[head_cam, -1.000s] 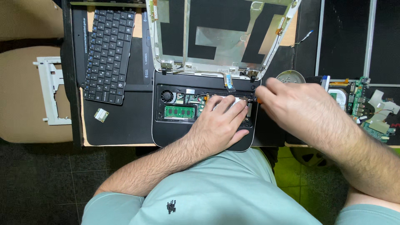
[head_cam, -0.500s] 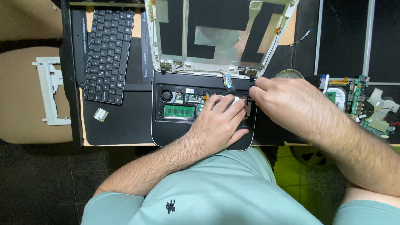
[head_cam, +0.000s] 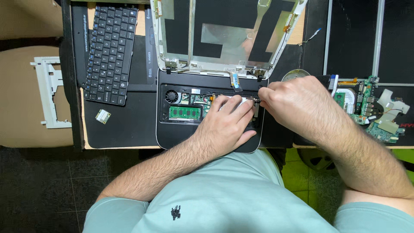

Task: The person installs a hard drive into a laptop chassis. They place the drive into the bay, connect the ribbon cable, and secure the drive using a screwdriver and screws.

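A dark counter (head_cam: 129,125) carries a dismantled laptop, seen from above by the person working on it. The stripped lid frame (head_cam: 228,36), bare metal with black patches, stands open at the far side, hinged to the opened laptop base (head_cam: 172,133), which lies at the counter's near edge directly in front of the person. A detached black keyboard (head_cam: 108,51) lies to the left of the lid, and a white plastic bracket (head_cam: 48,92) rests on the beige surface beyond the counter's left edge. At the far right sit loose green circuit boards (head_cam: 366,108) with ribbon cables.

The left hand (head_cam: 226,127) lies flat across the middle of the base, fingers (head_cam: 235,105) spread loosely and pressing on the parts inside rather than closed around anything. The right hand (head_cam: 297,103) meets it from the right, its fingers pinched narrow at the base's right hinge corner; what they grip, if anything, is too small to tell.

Inside the base, a green memory module (head_cam: 185,113) and a small round fan (head_cam: 171,96) show to the left of the hands. A small square chip card (head_cam: 102,116) lies below the keyboard.
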